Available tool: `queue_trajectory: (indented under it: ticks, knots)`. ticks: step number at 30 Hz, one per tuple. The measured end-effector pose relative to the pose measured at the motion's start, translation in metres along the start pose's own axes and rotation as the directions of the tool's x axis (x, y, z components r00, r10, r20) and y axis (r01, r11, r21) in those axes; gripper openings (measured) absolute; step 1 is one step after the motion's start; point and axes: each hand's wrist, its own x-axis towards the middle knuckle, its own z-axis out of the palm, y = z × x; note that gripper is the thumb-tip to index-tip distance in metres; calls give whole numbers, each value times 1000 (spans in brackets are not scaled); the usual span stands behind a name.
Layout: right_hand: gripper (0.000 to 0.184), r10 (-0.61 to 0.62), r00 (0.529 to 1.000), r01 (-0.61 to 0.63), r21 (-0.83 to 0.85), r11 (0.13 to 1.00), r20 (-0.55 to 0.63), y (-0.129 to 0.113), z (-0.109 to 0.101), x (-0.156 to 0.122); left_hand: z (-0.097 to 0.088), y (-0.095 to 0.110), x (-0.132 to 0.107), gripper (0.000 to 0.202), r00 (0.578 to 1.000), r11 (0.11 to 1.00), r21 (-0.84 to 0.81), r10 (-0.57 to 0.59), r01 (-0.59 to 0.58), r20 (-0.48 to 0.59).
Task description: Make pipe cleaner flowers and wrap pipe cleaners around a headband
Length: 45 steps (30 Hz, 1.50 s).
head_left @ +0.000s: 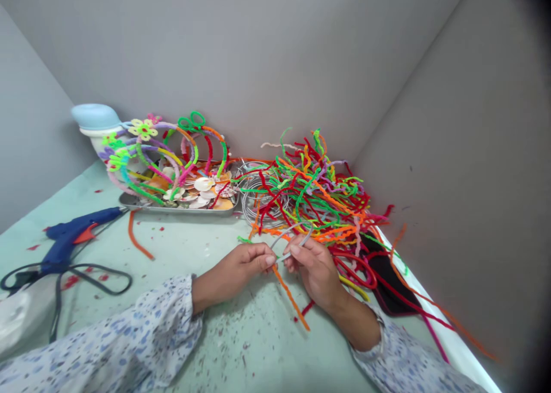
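In the head view, my left hand (253,261) pinches a thin grey strip (285,232) between thumb and forefinger. The strip bends into a narrow loop, and my right hand (316,267) is closed on its other side. From under my left fingertips an orange pipe cleaner (293,300) slants down to the right; whether it is wrapped on the strip is too blurred to tell. Just beyond my hands lies a tangled heap of coloured pipe cleaners (318,192). Next to it rests a coil of silvery wire (262,201).
A metal tray (202,211) holds shells (204,185), with pipe-cleaner headbands (163,126) above it and a blue-topped white holder (95,117) beside. At left lies a blue glue gun (64,235) with its cord. A dark phone-like slab (391,284) sits at right, near the table edge.
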Motion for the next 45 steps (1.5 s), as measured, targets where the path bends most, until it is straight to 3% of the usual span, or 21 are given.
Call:
queue_trajectory:
  ticks: [7, 14, 22, 35, 45]
  knots:
    - [19, -13, 1000, 13, 0, 1000, 16, -2, 1, 0, -1, -1, 1, 32, 1000, 1000, -7, -10, 10, 25]
    - [20, 16, 997, -13, 41, 999, -73, 1, 1, 1, 2, 0, -4, 21, 1000, 979, -203, -17, 22, 26]
    - [22, 17, 999, -16, 24, 1000, -41, 0, 1, 2, 11, -10, 1, 26, 990, 961, -276, -28, -11, -138]
    - [20, 34, 999, -33, 42, 999, -37, 0, 2, 1, 9, -11, 1, 20, 958, 965, -260, -43, -33, -284]
    - [20, 16, 1000, -15, 40, 999, -12, 2, 1, 2, 9, -10, 0, 23, 966, 961, -269, -12, -60, -258]
